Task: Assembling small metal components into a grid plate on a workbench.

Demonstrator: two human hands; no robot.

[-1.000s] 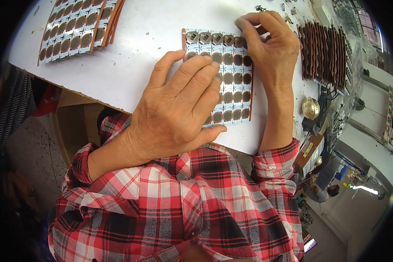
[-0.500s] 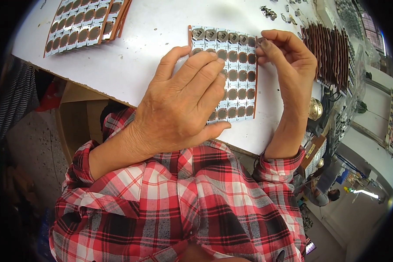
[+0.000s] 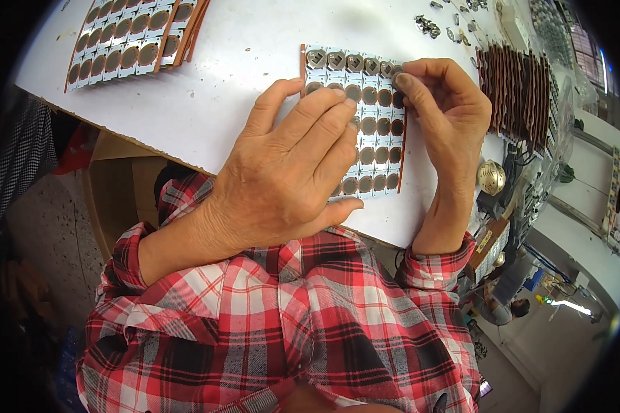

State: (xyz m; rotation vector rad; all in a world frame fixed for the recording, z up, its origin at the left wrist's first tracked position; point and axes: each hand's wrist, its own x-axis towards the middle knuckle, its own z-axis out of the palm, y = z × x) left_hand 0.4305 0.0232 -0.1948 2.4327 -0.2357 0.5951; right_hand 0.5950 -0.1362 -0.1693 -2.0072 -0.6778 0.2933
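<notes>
A panel of small circuit boards (image 3: 368,141) lies on the white table, with rows of dark round pads on pale blue and a brown edge strip on either side. Silvery metal clips (image 3: 353,63) sit along its far row. Spread flat over the panel's left part, my left hand (image 3: 282,162) presses it down and hides several pads. At the far right corner, the thumb and forefinger of my right hand (image 3: 451,107) pinch a small metal clip (image 3: 397,71) over the last pad of that row. Fingertips cover most of this clip.
A stack of similar panels (image 3: 117,48) lies at the far left of the table (image 3: 234,41). Loose metal clips (image 3: 427,27) are scattered at the far right. Many panels (image 3: 517,93) stand on edge to the right, near a round metal object (image 3: 491,177). A person (image 3: 503,310) is in the background.
My right hand has moved left, bringing the clip from beside the panel onto the far right corner. My left hand stays on the panel, which appears slightly lower in the view.
</notes>
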